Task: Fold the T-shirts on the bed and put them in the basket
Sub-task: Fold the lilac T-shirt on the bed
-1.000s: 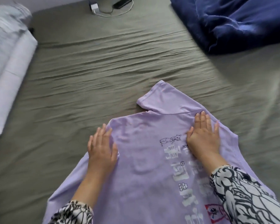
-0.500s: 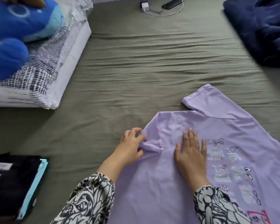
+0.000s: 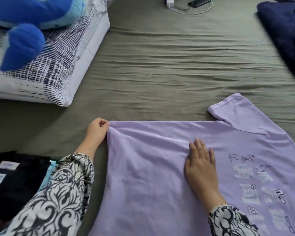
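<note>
Lilac T-shirt [image 3: 152, 176] lies spread on the olive bed sheet [image 3: 160, 65], filling lower centre to lower right of frame, one sleeve poking out at mid right. Your left hand [image 3: 96, 132] pinches the shirt's upper-left corner, fingers curled on the fabric. Your right hand [image 3: 200, 165] lies flat on the shirt at centre, fingers straight, holding nothing. Black folded clothes [image 3: 15, 176] sit lower left. Blue plush [image 3: 24, 23] on patterned pillow [image 3: 58, 70], upper left.
</note>
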